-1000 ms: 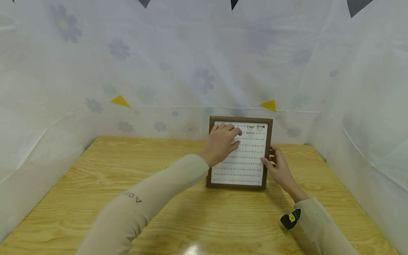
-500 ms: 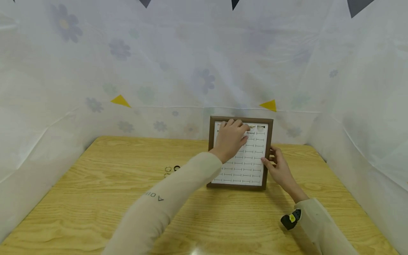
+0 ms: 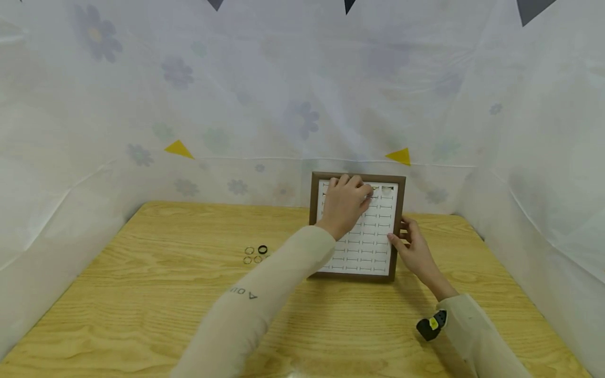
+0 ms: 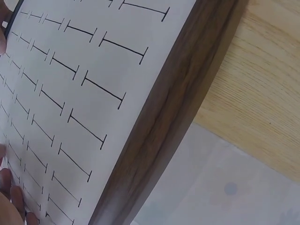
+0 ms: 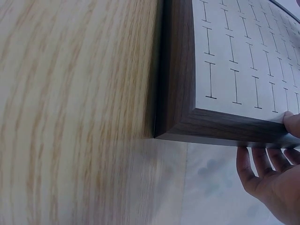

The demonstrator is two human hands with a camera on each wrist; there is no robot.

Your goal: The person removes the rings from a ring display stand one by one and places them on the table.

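Lying on the table, far of centre — a slotted tray, leaning back against the cloth wall. Sitting well to its left — a cluster of rings; resting over its far rows, the left hand; gripping its right edge, the right hand.

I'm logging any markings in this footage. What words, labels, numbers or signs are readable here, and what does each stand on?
"A OII", as it reads upside down from the head view: on the left sleeve; it may be cut off by a fold.
Yellow patch on the black device at the right wrist: too small to read.
Ring display tray: only slit marks, no text.
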